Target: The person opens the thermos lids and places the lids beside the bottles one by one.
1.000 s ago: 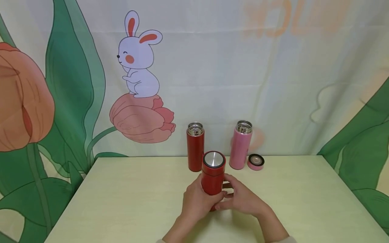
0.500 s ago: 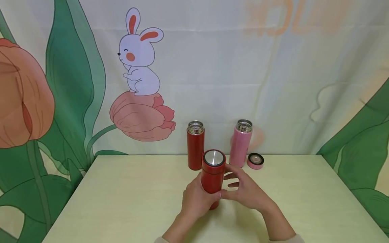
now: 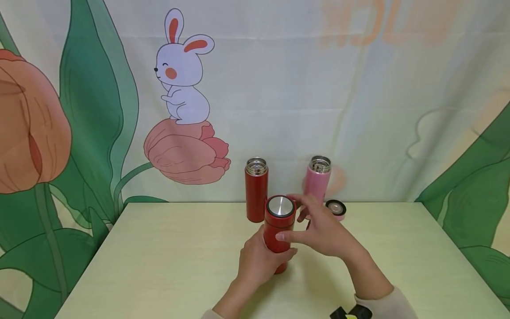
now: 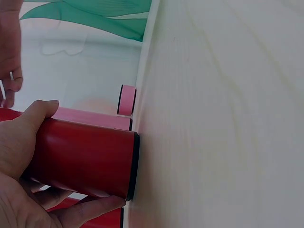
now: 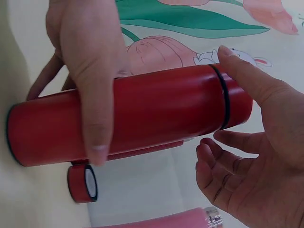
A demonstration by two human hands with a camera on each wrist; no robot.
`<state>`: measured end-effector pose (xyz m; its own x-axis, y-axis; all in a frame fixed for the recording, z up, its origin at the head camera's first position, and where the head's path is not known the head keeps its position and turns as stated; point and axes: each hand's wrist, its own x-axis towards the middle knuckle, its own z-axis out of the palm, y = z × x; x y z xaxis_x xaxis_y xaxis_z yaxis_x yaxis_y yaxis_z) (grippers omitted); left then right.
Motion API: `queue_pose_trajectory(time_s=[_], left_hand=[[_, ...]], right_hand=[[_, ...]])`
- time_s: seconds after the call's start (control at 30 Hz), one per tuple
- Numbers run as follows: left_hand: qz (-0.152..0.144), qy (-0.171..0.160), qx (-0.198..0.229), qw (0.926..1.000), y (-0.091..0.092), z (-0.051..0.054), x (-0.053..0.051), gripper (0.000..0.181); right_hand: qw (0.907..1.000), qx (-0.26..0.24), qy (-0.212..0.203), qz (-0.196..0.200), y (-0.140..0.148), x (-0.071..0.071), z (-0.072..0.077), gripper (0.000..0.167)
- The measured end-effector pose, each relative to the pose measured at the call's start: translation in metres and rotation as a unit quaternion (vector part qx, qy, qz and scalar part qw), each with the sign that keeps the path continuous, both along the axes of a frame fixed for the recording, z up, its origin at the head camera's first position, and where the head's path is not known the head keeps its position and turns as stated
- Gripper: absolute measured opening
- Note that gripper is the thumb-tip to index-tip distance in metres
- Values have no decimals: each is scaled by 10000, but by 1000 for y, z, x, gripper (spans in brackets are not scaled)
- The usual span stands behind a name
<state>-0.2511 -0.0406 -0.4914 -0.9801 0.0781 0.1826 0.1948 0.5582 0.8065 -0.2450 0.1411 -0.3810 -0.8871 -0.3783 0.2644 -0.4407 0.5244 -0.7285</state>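
My left hand (image 3: pixel 259 259) is wrapped around the lower body of a red thermos bottle (image 3: pixel 275 232), which stands upright with its silver-topped lid (image 3: pixel 280 207) on. In the left wrist view the bottle's dark base is at or close to the tabletop. Around the lid's right side, my right hand (image 3: pixel 324 228) has its thumb and forefinger spread. The right wrist view has the thumb by the lid's edge and the other fingers loosely bent below it; firm contact cannot be made out.
Behind stand a lidless red bottle (image 3: pixel 256 195) and a lidless pink bottle (image 3: pixel 317 179). A pink lid (image 3: pixel 336 208) lies right of the pink one. A red lid (image 5: pixel 81 183) shows in the right wrist view. A printed cloth (image 3: pixel 378 110) hangs behind the table (image 3: pixel 167 266).
My right hand has risen from beside the bottle's lower body to its lid, now covering part of the pink bottle. The left hand and the held bottle stay in place.
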Motion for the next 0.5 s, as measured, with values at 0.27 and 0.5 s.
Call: queue_pose_trajectory(time_s=[0.27,0.5], left_hand=[[10,-258,128,9996,1,-1,-2,66],[30,-195,-33,9998,1,0,-1,66]], right_hand=[[9966,751,-29,-325,-5,-2,25,83],[9943,1046,101,-191,-13,-6,35,80]])
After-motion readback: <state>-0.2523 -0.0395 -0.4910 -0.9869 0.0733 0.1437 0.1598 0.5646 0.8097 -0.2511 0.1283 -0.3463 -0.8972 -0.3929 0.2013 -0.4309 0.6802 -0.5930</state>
